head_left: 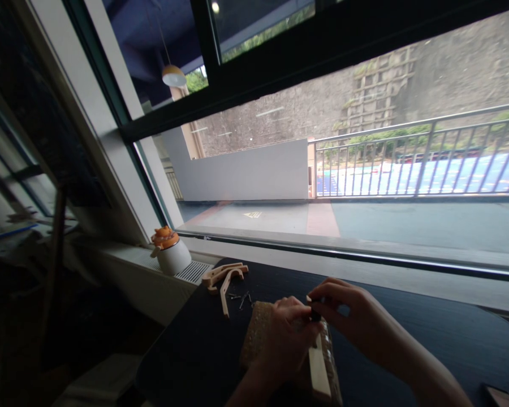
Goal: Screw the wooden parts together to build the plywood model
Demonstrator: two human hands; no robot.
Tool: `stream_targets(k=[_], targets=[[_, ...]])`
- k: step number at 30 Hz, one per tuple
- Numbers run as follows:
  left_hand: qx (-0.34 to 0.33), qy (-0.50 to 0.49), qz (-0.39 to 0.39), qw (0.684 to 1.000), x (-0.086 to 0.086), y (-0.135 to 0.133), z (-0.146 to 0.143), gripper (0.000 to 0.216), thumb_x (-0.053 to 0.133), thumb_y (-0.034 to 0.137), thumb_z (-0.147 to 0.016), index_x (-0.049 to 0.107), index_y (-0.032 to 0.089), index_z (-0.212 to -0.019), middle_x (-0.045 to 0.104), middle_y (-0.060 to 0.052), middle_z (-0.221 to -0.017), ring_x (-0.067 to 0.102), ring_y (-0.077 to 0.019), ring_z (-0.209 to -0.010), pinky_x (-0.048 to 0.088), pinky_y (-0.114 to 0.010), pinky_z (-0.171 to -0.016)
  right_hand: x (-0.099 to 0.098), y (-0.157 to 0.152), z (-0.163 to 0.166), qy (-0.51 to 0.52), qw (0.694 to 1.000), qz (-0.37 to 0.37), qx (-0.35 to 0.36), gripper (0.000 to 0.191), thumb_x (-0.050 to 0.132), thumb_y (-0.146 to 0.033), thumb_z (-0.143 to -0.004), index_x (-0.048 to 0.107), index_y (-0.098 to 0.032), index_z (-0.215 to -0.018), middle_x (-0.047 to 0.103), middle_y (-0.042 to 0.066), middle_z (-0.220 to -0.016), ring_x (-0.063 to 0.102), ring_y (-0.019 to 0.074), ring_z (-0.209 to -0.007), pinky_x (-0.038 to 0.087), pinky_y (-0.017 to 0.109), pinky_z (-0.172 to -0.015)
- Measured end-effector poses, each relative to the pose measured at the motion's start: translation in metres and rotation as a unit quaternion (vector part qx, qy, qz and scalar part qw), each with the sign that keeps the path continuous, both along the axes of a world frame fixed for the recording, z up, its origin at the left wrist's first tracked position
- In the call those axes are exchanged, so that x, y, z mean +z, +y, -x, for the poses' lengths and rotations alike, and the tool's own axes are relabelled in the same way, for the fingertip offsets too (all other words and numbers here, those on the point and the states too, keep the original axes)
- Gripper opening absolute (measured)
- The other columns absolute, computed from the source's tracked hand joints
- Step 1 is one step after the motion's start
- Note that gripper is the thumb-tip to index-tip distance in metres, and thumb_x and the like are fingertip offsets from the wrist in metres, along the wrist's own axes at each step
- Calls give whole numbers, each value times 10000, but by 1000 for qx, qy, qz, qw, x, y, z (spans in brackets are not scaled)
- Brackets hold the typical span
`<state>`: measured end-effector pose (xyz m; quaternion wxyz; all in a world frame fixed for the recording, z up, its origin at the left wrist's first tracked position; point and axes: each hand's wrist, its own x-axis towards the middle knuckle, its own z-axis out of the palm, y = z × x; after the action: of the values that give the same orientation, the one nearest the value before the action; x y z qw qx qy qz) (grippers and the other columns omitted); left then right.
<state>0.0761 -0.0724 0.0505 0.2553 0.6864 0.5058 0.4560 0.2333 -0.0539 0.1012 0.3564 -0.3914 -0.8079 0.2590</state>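
Observation:
My right hand (343, 302) pinches a small black piece (316, 312) between thumb and fingertips. What kind of thing it is, I cannot make out. My left hand (286, 333) has its fingers curled just below that piece, closed, and its grip is hidden from view. Under the hands is a brown woven-looking block (255, 325). A pale wooden strip (319, 373) runs along the block's right side, its upper end beneath the fingers. Beyond the left hand lie several small screws (242, 298) and curved wooden pieces (227, 282).
The dark table (186, 350) stands against a window ledge (254, 251). A white pot with an orange lid (172, 254) sits on the sill to the left. At the lower right edge lies a dark flat object (498, 394). A large window is ahead.

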Motion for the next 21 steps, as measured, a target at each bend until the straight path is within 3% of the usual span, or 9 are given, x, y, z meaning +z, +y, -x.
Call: stream_targets(k=[7,13,21], targets=[[-14,18,-13,1000,-3,1,4,117,612,101,-699,663,202,-730,652,-13,-809,559,-172,-815,410,-279,-820,2,-2,0,10,1000,-6,24,191,537,-188,-829,681,-220,-950,669,28,-941,623,155,-804,474,227,-686],[38,21,-2,999,-1,-2,-2,103,672,135,-654,641,190,-736,650,-8,-786,564,-184,-812,401,-305,-837,2,-3,0,-3,1000,7,11,167,535,-205,-833,676,-215,-921,666,21,-868,616,150,-736,467,236,-648],[-30,-26,19,999,0,2,3,118,623,91,-687,680,185,-730,655,-7,-812,575,-161,-820,414,-257,-803,0,-3,4,0,1000,7,-8,175,525,-222,-831,668,-207,-931,678,28,-845,618,154,-711,474,248,-636]])
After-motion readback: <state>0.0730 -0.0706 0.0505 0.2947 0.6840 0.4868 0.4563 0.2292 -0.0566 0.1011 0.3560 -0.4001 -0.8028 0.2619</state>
